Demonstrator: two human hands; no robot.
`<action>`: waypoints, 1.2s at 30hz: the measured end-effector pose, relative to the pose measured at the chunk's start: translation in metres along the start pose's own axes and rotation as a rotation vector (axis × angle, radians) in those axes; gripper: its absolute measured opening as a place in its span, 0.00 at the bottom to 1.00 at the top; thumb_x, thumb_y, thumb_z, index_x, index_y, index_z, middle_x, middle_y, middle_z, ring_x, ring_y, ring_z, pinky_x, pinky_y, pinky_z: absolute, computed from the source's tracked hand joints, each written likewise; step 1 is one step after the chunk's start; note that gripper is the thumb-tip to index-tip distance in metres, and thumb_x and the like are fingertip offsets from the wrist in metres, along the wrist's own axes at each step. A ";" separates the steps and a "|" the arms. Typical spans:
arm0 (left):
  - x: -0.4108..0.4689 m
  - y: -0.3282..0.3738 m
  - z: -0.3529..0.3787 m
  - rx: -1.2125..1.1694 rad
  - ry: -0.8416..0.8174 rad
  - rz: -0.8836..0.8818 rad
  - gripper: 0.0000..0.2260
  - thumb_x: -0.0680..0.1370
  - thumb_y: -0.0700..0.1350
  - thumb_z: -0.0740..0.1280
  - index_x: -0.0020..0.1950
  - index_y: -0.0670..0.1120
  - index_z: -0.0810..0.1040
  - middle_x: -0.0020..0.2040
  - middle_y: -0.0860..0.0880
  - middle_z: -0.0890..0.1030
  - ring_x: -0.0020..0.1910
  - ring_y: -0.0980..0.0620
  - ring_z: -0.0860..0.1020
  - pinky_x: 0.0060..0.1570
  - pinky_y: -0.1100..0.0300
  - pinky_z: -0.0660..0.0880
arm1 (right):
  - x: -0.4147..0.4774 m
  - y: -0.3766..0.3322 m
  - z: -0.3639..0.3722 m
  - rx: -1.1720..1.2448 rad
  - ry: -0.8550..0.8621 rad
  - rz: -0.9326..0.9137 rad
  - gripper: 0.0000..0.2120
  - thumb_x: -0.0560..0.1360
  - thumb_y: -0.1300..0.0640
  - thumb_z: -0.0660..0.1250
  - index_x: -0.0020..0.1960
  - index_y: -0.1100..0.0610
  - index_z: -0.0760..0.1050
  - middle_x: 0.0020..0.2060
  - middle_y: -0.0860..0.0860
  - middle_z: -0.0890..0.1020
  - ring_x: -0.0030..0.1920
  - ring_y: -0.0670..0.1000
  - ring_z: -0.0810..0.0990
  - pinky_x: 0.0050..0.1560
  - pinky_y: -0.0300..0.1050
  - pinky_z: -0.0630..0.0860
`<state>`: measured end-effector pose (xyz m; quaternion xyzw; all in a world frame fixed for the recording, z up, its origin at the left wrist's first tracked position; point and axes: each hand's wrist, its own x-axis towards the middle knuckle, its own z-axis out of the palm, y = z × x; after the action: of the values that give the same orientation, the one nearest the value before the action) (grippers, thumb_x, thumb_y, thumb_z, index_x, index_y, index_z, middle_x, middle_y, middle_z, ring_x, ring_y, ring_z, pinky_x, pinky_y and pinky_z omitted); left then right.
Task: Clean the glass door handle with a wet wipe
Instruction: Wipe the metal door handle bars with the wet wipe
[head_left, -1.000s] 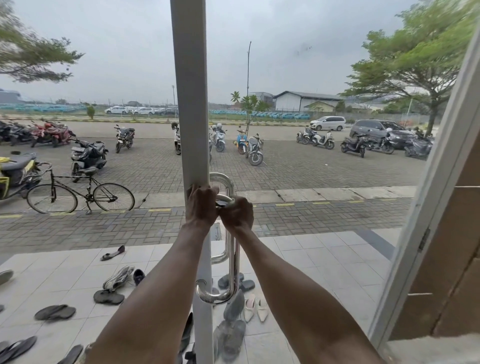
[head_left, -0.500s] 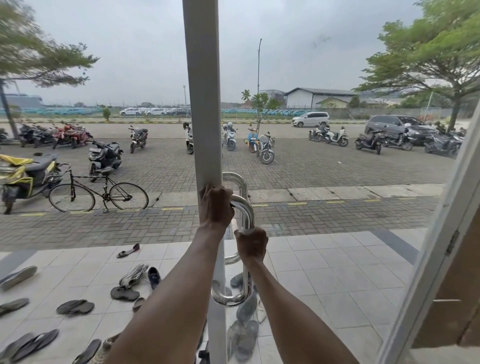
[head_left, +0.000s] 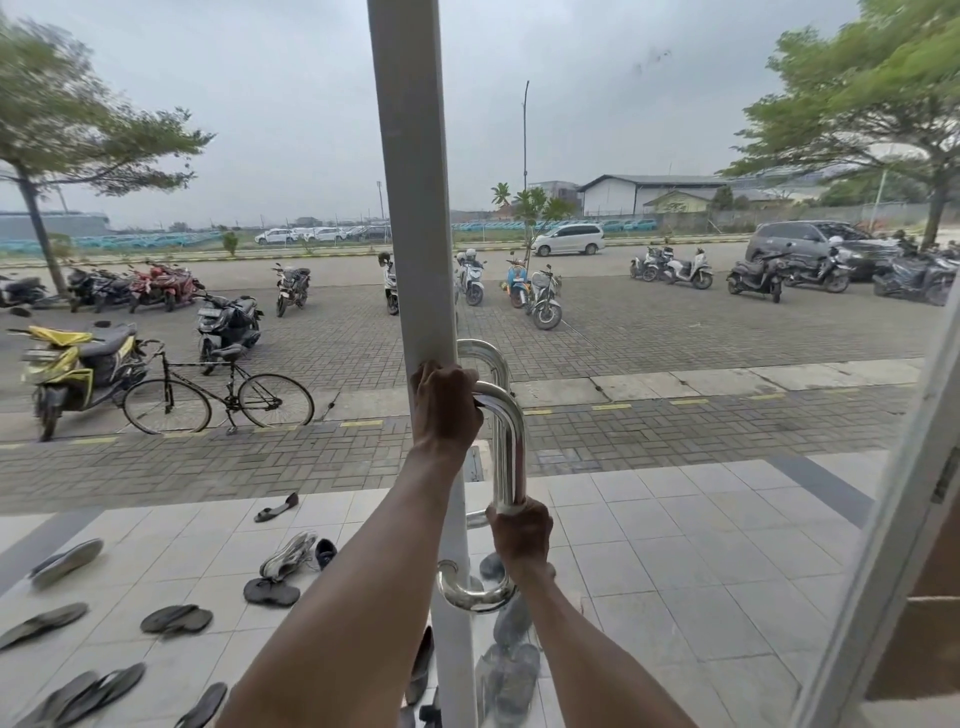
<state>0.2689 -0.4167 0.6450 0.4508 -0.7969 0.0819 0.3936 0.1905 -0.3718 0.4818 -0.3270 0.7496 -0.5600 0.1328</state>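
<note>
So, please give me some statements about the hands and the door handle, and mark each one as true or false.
1. The left hand is at the top bend of the door handle. True.
2. The right hand is closed around the handle higher than the left hand. False: its grip is on the lower part of the upright bar, below the left hand.
3. The handle is shiny metal, mounted on a white door frame. True.
4. A wet wipe hangs clearly from the left hand. False: no wipe shows; whether the right hand hides one cannot be told.
5. A bicycle stands outside, left of the frame. True.
</note>
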 end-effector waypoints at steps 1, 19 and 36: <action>0.000 0.000 0.000 0.002 -0.001 -0.001 0.10 0.65 0.32 0.66 0.38 0.45 0.82 0.38 0.46 0.83 0.46 0.42 0.77 0.52 0.53 0.70 | 0.000 0.002 0.000 -0.001 -0.001 0.001 0.10 0.70 0.56 0.75 0.43 0.63 0.84 0.42 0.60 0.87 0.46 0.59 0.86 0.49 0.48 0.81; 0.001 0.001 -0.003 0.022 -0.040 -0.010 0.09 0.65 0.32 0.67 0.39 0.44 0.82 0.37 0.44 0.83 0.47 0.40 0.78 0.53 0.51 0.72 | 0.018 -0.041 -0.013 0.096 -0.020 -0.024 0.13 0.64 0.56 0.72 0.26 0.60 0.73 0.21 0.50 0.77 0.26 0.50 0.77 0.30 0.46 0.73; 0.001 0.004 -0.005 0.033 -0.031 -0.013 0.09 0.66 0.34 0.67 0.41 0.44 0.83 0.39 0.44 0.84 0.49 0.40 0.78 0.54 0.53 0.70 | 0.039 -0.074 -0.016 0.085 0.071 -0.194 0.18 0.69 0.56 0.74 0.25 0.56 0.70 0.24 0.53 0.75 0.28 0.52 0.73 0.36 0.41 0.69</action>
<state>0.2683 -0.4127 0.6494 0.4639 -0.7984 0.0856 0.3743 0.1775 -0.3967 0.5623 -0.3721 0.6941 -0.6128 0.0648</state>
